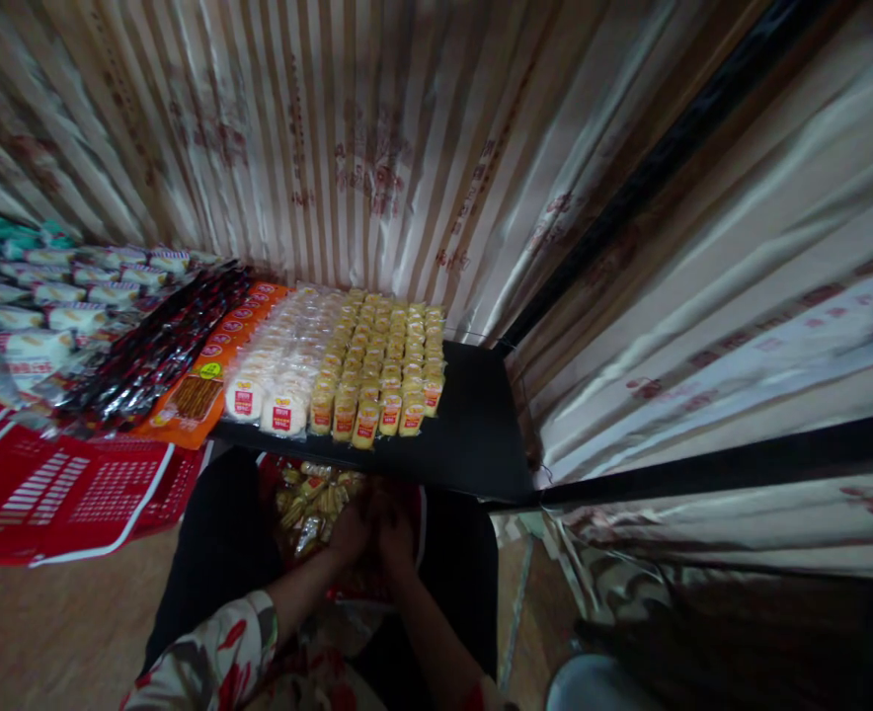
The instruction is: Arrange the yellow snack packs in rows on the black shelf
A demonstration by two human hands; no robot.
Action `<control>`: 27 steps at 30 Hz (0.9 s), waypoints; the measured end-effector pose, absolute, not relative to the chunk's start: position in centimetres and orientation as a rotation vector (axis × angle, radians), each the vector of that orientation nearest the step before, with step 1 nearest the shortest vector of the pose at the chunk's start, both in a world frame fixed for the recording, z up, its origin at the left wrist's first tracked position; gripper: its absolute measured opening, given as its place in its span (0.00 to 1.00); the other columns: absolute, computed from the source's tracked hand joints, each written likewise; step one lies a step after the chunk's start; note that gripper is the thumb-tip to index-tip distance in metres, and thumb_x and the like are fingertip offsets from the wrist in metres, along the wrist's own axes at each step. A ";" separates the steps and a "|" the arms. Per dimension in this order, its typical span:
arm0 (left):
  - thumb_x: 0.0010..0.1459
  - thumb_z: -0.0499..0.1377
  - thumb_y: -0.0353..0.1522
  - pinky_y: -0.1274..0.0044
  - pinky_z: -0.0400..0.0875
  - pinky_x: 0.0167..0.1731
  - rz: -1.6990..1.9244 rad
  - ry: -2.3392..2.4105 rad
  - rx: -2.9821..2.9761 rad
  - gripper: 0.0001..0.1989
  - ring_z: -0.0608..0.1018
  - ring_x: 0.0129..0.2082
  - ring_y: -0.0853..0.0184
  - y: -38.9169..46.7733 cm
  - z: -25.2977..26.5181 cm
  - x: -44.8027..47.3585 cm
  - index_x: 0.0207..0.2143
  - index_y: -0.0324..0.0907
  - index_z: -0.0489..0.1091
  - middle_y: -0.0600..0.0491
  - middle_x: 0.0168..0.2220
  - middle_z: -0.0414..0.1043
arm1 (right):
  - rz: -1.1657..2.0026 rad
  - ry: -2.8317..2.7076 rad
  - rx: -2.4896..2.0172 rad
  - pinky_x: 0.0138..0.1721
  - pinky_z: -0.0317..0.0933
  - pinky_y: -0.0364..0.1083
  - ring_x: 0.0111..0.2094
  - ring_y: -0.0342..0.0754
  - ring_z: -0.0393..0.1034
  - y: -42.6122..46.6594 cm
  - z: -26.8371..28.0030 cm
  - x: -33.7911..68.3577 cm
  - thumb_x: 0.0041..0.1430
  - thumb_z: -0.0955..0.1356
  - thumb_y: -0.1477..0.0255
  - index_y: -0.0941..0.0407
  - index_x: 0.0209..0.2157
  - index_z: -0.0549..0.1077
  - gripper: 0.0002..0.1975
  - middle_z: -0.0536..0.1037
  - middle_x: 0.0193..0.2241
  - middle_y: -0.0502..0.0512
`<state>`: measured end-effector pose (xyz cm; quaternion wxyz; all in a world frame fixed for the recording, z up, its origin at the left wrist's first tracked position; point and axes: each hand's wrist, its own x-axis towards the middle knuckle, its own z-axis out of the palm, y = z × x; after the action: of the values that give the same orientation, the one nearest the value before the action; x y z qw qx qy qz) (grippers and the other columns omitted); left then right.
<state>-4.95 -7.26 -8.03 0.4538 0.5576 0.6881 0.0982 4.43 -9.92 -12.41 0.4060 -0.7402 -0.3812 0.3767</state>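
Observation:
My left hand (351, 534) and my right hand (393, 530) are close together, low between my knees and just below the front edge of the black table. Both reach into a red basket (420, 528) that holds small yellow wrapped snack packets (316, 502). The packets lie loose to the left of my left hand. Deep shade covers my fingers, so whether they hold anything cannot be made out. Above my hands, rows of yellow wrapped snacks (377, 370) stand on the table, beside white round wrapped crackers (280, 380).
On the black table (473, 425), an orange snack packet (203, 395), dark shiny packets (155, 341) and white-and-blue packets (73, 296) continue leftward. Red plastic baskets (96, 484) stand at left. Pleated printed curtains (333, 128) and a dark bar (629, 197) border the table.

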 end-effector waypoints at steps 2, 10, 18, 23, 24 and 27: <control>0.60 0.50 0.38 0.73 0.67 0.40 0.253 1.694 1.361 0.17 0.76 0.43 0.59 -7.9 -6.9 -5.3 0.42 0.35 0.69 0.40 0.41 0.74 | 0.952 -0.899 -1.861 0.49 0.63 0.52 0.47 0.55 0.71 -10.4 -11.4 4.4 0.51 0.62 0.61 0.57 0.43 0.72 0.21 0.76 0.44 0.63; 0.57 0.53 0.35 0.74 0.66 0.41 0.527 1.668 1.447 0.10 0.75 0.39 0.64 -11.0 -3.1 -5.1 0.39 0.39 0.65 0.49 0.39 0.73 | 0.956 -0.811 -1.698 0.49 0.65 0.54 0.46 0.55 0.72 -12.3 -8.4 5.4 0.46 0.66 0.61 0.55 0.44 0.71 0.22 0.77 0.44 0.60; 0.54 0.53 0.30 0.74 0.66 0.41 0.741 1.510 1.544 0.04 0.73 0.38 0.66 -11.3 0.6 -3.1 0.33 0.41 0.64 0.52 0.36 0.70 | 0.952 -0.816 -1.585 0.45 0.67 0.53 0.42 0.54 0.74 -12.8 -2.9 8.3 0.45 0.68 0.63 0.56 0.44 0.70 0.22 0.78 0.41 0.59; 0.54 0.50 0.26 0.76 0.68 0.40 0.942 1.378 1.586 0.06 0.73 0.37 0.68 -9.8 1.8 -1.1 0.33 0.41 0.65 0.52 0.36 0.69 | 0.866 -0.833 -1.483 0.45 0.67 0.51 0.42 0.52 0.74 -11.4 -0.6 9.8 0.48 0.67 0.63 0.56 0.46 0.68 0.22 0.77 0.42 0.60; 0.53 0.49 0.24 0.76 0.68 0.40 0.978 1.352 1.596 0.08 0.73 0.37 0.69 -9.4 1.9 -0.8 0.34 0.41 0.65 0.52 0.36 0.69 | 0.852 -0.827 -1.477 0.45 0.68 0.51 0.41 0.52 0.74 -10.9 -0.4 10.2 0.48 0.68 0.63 0.56 0.45 0.67 0.22 0.77 0.42 0.60; 0.51 0.48 0.21 0.78 0.70 0.39 1.045 1.307 1.646 0.14 0.73 0.37 0.70 -8.2 2.0 0.2 0.37 0.41 0.65 0.50 0.39 0.68 | 0.813 -0.844 -1.462 0.44 0.67 0.51 0.40 0.51 0.74 -9.3 0.0 11.2 0.48 0.68 0.64 0.56 0.45 0.67 0.22 0.77 0.41 0.61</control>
<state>0.23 -8.17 2.04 0.3868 0.6467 0.5136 0.4104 11.20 -9.33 -0.02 0.5925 -0.6285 -0.3630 0.3496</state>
